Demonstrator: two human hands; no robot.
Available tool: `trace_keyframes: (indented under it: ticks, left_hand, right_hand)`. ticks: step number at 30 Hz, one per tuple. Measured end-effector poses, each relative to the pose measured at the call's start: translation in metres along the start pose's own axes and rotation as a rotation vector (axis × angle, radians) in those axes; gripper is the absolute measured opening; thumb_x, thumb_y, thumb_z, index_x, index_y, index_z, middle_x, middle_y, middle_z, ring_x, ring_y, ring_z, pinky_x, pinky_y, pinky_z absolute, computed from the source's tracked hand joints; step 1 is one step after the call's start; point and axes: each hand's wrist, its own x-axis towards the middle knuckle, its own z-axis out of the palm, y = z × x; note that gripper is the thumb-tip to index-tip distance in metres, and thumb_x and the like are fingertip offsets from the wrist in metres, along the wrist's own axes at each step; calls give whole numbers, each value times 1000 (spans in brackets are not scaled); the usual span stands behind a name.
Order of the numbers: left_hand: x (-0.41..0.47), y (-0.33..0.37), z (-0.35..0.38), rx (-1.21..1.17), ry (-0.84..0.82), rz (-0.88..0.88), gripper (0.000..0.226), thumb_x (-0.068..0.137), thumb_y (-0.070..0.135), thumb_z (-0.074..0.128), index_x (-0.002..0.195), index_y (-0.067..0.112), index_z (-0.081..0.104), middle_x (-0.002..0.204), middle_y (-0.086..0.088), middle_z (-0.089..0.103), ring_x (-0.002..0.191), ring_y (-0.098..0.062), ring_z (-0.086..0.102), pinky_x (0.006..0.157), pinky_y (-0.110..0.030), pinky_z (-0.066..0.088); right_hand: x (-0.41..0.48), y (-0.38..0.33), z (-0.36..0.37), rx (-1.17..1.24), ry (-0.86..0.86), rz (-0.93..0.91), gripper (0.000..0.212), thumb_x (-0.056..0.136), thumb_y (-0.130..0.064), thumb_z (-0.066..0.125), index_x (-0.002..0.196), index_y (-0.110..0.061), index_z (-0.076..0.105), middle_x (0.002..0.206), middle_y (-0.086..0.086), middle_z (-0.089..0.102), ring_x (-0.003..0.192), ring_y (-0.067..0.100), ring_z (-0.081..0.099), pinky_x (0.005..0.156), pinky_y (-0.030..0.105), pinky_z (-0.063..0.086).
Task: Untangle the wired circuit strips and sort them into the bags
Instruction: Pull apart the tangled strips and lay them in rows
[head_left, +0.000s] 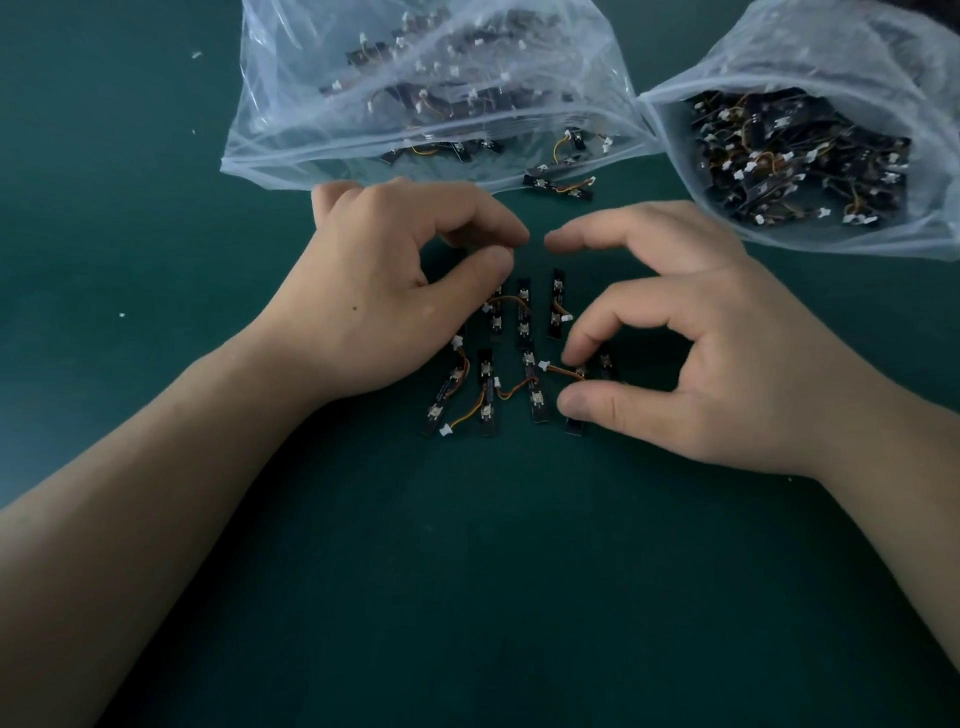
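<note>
Up top, L bag (270, 78) & R bag (675, 135) hold wired strips (779, 156); R fingers (597, 408) pinch one strip (575, 427), L fingers (483, 223) unclear.

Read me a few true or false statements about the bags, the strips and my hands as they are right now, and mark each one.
1. The left bag and the right bag both hold strips. True.
2. The table is white. False: it is dark green.
3. The right hand pinches a circuit strip between thumb and forefinger. True.
4. Every strip is inside a bag. False: several loose strips lie on the table between the hands.
</note>
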Motion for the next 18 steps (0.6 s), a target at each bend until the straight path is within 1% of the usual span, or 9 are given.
trace_keyframes:
  ticks: [5, 9, 13, 18]
  left_hand:
    - [1, 0, 0, 14, -5, 0, 22, 96, 39, 60, 111, 35, 76, 100, 18, 75, 107, 1, 67, 117, -54, 33]
    - [1, 0, 0, 26, -7, 5, 22, 96, 39, 60, 111, 35, 76, 99, 20, 75, 108, 0, 66, 118, -53, 30]
    - [1, -1, 1, 40, -4, 2, 22, 95, 40, 60, 111, 36, 76, 100, 20, 75, 109, 2, 65, 120, -49, 25]
    - [1, -1, 1, 38, -5, 8, 21, 95, 39, 60, 110, 37, 75, 99, 20, 75, 108, 2, 64, 119, -51, 27]
  right_hand:
    - [-1, 1, 0, 31, -18, -5, 18, 82, -50, 77, 90, -34, 80, 144, -14, 54, 143, 10, 39, 119, 46, 27]
    - [-1, 2, 0, 49, -12, -14, 13, 83, -44, 77, 89, -33, 80, 141, -14, 56, 141, 10, 42, 118, 48, 28]
    - [-1, 3, 1, 64, -3, -31, 7, 84, -37, 77, 86, -31, 78, 140, -15, 57, 139, 11, 45, 117, 50, 31]
    - [-1, 3, 2, 73, 45, -48, 6, 86, -34, 77, 88, -29, 78, 138, -13, 59, 136, 11, 48, 115, 51, 34]
